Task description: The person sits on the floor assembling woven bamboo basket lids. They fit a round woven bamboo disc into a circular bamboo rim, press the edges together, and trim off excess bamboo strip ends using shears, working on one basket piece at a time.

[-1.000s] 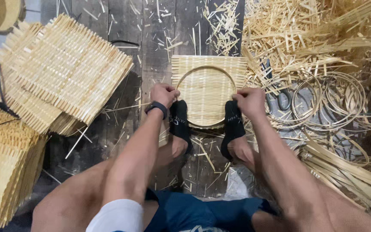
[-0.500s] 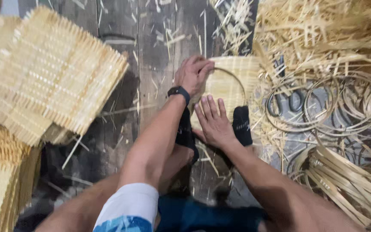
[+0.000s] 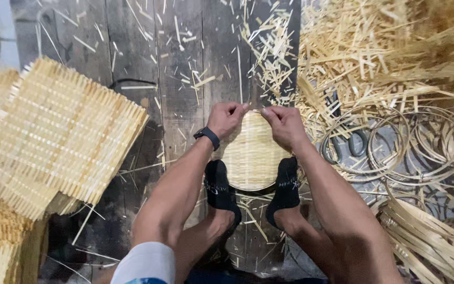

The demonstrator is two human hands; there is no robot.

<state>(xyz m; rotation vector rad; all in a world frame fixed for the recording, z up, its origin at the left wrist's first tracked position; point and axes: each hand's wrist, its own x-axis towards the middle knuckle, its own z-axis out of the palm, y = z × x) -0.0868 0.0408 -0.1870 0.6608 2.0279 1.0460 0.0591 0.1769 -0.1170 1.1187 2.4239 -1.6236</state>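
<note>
Woven bamboo disc [image 3: 251, 155]: light, springy, brittle at the edge. Left hand [image 3: 226, 118] and right hand [image 3: 285, 125] each pinch its 12 o'clock rim, grip closed; both feet brace 6 o'clock.

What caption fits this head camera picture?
Both hands, left hand and right hand, grip a round woven bamboo disc between black-socked feet.

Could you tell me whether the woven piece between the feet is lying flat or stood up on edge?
Stood on edge: the woven piece rises between both socked feet, with left hand and right hand pinching its top rim.
</note>
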